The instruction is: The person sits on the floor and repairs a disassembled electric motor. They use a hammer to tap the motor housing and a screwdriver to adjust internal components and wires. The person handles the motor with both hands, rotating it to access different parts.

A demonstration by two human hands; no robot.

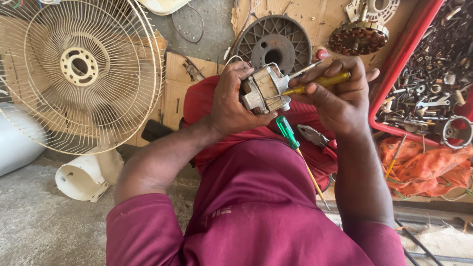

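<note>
Head view, looking down: left hand (231, 101) wraps around a small grey metal fan motor (263, 88), held above the lap. Right hand (340, 96) is closed on a yellow-handled screwdriver (318, 83) whose tip meets the motor. Just below, a green-handled screwdriver (287, 132) rests on the red cloth (202, 101).

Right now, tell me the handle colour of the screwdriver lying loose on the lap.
Translucent green handle on the loose screwdriver, with a yellow shaft; the head view shows it.
</note>
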